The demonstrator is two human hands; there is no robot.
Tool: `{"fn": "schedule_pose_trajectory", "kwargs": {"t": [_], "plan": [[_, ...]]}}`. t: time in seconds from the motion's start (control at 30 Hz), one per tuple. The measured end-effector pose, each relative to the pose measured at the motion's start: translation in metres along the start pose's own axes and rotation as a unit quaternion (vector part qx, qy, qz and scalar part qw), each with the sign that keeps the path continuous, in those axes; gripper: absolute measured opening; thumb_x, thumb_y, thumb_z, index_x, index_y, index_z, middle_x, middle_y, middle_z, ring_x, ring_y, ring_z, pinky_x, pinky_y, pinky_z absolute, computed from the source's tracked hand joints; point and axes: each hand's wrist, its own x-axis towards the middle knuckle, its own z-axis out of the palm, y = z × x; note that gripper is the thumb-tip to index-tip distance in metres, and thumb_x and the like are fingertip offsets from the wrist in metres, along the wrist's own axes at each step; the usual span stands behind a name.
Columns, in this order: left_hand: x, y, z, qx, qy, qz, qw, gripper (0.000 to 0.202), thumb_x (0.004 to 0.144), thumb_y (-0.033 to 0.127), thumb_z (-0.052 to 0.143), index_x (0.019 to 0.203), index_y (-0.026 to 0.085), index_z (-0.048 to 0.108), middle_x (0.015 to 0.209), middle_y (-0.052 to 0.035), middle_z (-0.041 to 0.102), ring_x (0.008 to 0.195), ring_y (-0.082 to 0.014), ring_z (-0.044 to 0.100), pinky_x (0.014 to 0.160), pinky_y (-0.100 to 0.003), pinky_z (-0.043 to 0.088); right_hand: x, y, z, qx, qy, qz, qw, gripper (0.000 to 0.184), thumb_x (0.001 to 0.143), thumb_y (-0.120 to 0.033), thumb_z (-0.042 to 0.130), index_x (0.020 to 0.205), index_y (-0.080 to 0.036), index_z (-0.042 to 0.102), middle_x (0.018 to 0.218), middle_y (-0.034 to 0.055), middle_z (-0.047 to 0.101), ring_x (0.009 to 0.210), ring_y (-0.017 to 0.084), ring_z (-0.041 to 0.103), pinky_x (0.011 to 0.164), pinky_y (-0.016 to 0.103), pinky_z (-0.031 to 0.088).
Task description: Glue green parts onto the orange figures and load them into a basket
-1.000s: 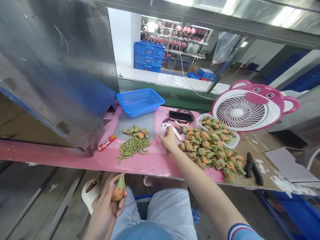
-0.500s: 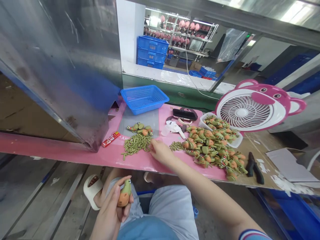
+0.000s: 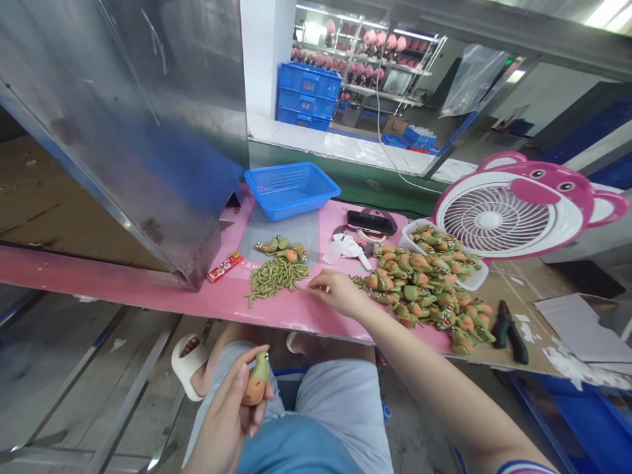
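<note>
My left hand (image 3: 230,408), low over my lap, is closed around a small green-and-orange toy figure (image 3: 255,382) with its green end up. Over the pink table edge, my right hand (image 3: 338,291) has its thumb and fingers pinched together. Anything between those fingertips is too small or hidden to make out. Just left of it lies a pile of small green curved pieces (image 3: 274,278), with several toy figures (image 3: 291,253) behind. Part of a smaller group of green pieces (image 3: 358,282) shows behind the right wrist. A large heap of green-and-orange figures (image 3: 419,280) lies further right.
A blue basket (image 3: 291,210) stands at the back, near a metal panel (image 3: 197,164) on the left. A phone (image 3: 371,222), a white nozzled tool (image 3: 351,247) and a red packet (image 3: 224,267) lie about. A pink fan (image 3: 543,227) and black-handled pliers (image 3: 511,336) are at right.
My right hand has drawn a little to the right, away from the pile of green pieces. My left hand still holds the toy figure. The whole view has shifted slightly.
</note>
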Motion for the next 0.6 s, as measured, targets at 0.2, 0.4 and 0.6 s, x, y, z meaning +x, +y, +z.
{"fn": "schedule_pose_trajectory", "kwargs": {"t": [0.2,0.4,0.6], "plan": [[0.002,-0.007,0.004,0.018,-0.063,0.000,0.998,0.065,0.070,0.057,0.059,0.114,0.012,0.046,0.061,-0.0021,0.053,0.044,-0.0066,0.037,0.040,-0.017,0.023,-0.057,-0.010,0.011,0.194,0.028,0.008,0.981,0.010,0.071,-0.020,0.062,0.070,-0.010,0.059,0.064,0.0024,0.059,0.056,0.009,0.054,0.050,0.017,0.044],[0.004,-0.006,0.007,0.084,-0.117,0.019,0.989,0.062,0.074,0.059,0.052,0.116,0.013,0.045,0.063,-0.0033,0.054,0.046,-0.0086,0.040,0.041,-0.019,0.027,-0.111,-0.061,0.026,0.392,0.056,-0.092,0.914,0.007,0.071,-0.015,0.064,0.072,-0.012,0.059,0.064,0.0032,0.063,0.053,0.008,0.057,0.050,0.014,0.047],[-0.006,-0.002,0.009,0.219,-0.155,0.045,0.962,0.063,0.079,0.062,0.042,0.120,0.014,0.045,0.062,-0.0012,0.047,0.049,-0.0095,0.037,0.044,-0.020,0.029,-0.131,-0.079,0.028,0.377,0.137,-0.152,0.903,0.012,0.072,-0.007,0.062,0.082,-0.013,0.059,0.069,0.0047,0.063,0.061,0.011,0.060,0.058,0.019,0.051]]}}
